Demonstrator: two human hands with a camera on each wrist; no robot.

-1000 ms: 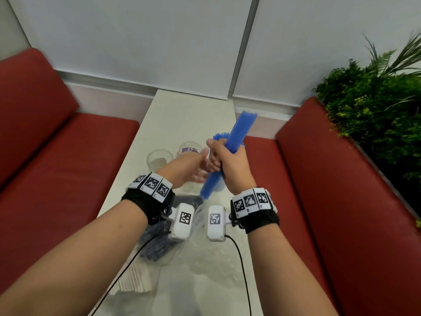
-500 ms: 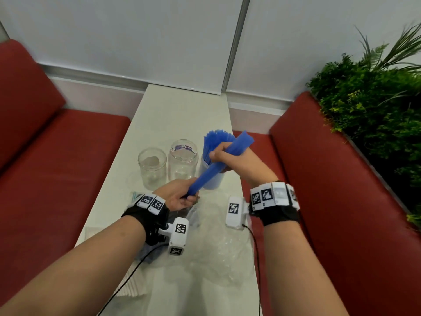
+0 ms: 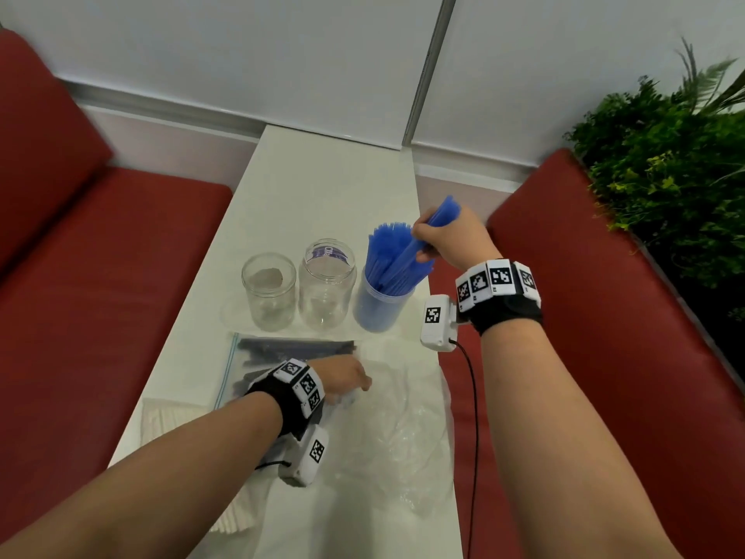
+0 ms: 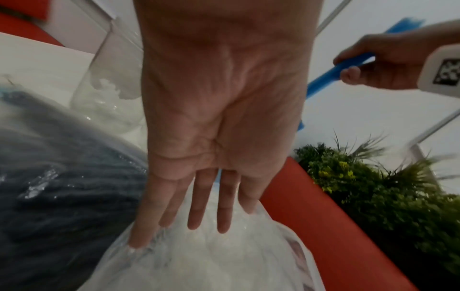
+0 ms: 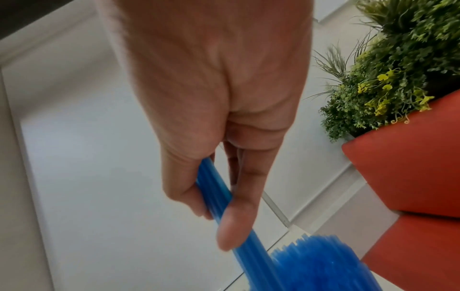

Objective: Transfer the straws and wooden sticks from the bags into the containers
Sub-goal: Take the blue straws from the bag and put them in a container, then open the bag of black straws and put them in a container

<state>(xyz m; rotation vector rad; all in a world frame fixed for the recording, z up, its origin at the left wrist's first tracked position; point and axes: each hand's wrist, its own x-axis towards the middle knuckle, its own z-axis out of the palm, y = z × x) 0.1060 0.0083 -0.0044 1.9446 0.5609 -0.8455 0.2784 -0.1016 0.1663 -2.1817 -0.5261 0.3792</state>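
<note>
Above the rightmost jar (image 3: 379, 304), the right hand (image 3: 453, 240) grips thin blue straws (image 3: 407, 256) (possibly translucent); the left hand (image 3: 342, 375) lies flat-fingered on crinkled plastic (image 3: 403, 429).

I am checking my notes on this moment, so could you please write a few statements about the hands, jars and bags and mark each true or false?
1. The right hand grips a bundle of blue straws. True.
2. The left hand holds blue straws too. False: it lies open on the clear plastic bag.
3. All three jars hold straws. False: only the right-hand jar does; the middle jar and left jar hold none.
4. A zip bag of dark straws lies in front of the jars. True.
</note>
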